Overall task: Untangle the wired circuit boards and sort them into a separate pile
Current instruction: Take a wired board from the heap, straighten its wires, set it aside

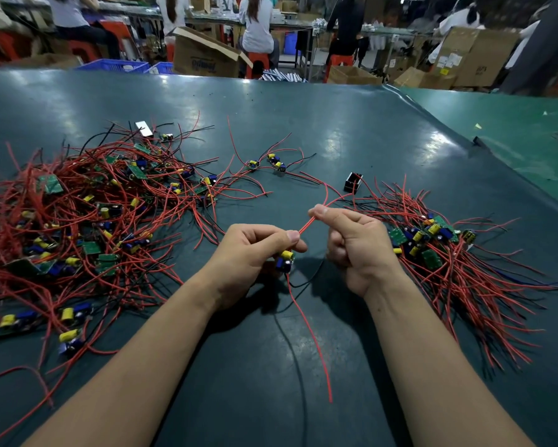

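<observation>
My left hand (255,250) grips a small circuit board (285,260) with a yellow capacitor and blue parts, above the table's middle. A red wire (307,224) runs taut from that board up to my right hand (351,240), which pinches it between thumb and forefinger. Another red wire (313,337) and a black one hang from the board toward the near edge. A big tangled heap of boards and red wires (77,214) covers the left of the table. On the right lies a smaller pile (438,243) with its wires fanned outward.
The dark green table mat (303,130) stretches far ahead. A few loose boards (276,162) and a small black box (353,182) lie in the middle distance. Beyond the table stand cardboard boxes (203,56), blue crates and seated people.
</observation>
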A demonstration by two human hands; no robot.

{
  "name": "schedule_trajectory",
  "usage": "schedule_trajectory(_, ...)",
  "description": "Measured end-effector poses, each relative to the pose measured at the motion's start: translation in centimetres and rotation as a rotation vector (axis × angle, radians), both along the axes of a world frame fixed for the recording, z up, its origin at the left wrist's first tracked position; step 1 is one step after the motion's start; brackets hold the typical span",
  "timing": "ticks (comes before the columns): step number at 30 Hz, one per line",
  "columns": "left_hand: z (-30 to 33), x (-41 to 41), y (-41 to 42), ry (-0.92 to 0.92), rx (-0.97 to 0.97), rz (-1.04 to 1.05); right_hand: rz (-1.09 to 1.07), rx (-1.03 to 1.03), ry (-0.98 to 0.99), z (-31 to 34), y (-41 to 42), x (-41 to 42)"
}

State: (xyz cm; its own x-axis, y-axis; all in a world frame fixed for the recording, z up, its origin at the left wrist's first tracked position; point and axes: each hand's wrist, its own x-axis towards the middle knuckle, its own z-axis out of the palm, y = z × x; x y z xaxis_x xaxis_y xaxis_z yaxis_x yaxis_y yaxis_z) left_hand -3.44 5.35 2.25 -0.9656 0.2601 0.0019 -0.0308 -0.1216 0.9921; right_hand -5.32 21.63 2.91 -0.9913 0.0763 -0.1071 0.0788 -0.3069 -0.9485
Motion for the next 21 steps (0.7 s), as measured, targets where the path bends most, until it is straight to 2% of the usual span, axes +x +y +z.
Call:
schedule_trajectory(5,0.1,0.2,-0.2,0.006,-0.051,-0.044,-0.202,-0.118,0.019,0.0,0.4,-0.5)
schedule_trajectory(9,0.2,0.2,-0.2,0.002,-0.047,-0.056,-0.268,-0.125,0.083,0.0,0.3,-0.6)
schedule_trajectory(11,0.3,0.2,-0.3,-0.004,-0.036,-0.071,-0.315,0.012,0.197,-0.3,0.2,-0.5)
schedule_trajectory(14,0.2,0.2,-0.5,-0.008,-0.041,-0.121,-0.339,0.462,0.428,-0.7,-0.2,-0.2)
schedule_trajectory(16,0.2,0.2,-0.7,-0.004,-0.04,-0.135,-0.29,0.54,0.435,-1.0,-0.3,-0.1)
schedule_trajectory(21,0.2,0.1,-0.7,0.0,-0.027,-0.147,-0.23,0.533,0.411,-0.9,0.0,-0.2)
